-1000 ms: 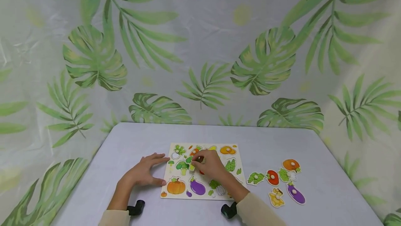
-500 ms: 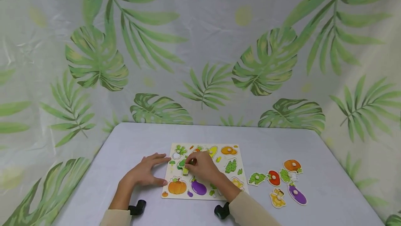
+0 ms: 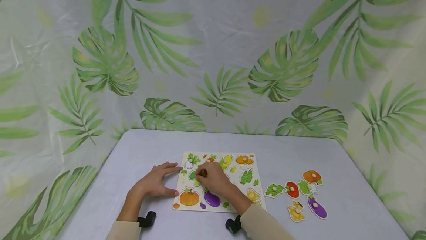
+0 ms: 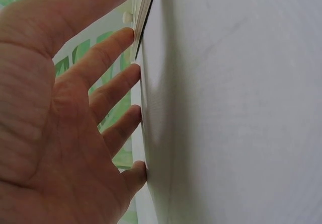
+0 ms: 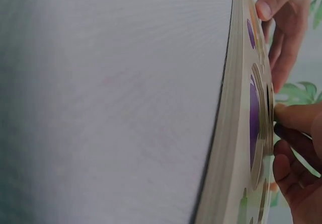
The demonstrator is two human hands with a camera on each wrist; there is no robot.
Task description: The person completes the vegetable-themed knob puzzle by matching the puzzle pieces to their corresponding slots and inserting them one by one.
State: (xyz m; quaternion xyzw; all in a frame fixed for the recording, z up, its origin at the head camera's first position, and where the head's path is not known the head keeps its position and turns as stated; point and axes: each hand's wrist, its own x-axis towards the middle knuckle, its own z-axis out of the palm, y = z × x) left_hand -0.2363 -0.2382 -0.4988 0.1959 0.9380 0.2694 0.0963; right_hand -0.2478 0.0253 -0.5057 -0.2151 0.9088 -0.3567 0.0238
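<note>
Broccoli piece [image 3: 196, 183] shifted left, partly hidden by right hand [image 3: 214, 178] pinching it; left hand [image 3: 155, 181] spread beside board [image 3: 236, 178].

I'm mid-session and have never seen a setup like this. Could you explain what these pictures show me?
There is no robot here: a person works with two bare hands. The large picture comes from a camera on the head, looking forward and down. The two smaller ones come from cameras on the left and right wrists, so the white table looks tipped sideways there.

On the table lies a board with vegetable shapes. Right of it are six loose pieces: leafy green, red, orange, green-and-white, purple and yellow.

The left hand is spread at the board's left edge, gripping nothing. The right hand pinches a broccoli piece at the board; whether it is seated, I can't tell.
</note>
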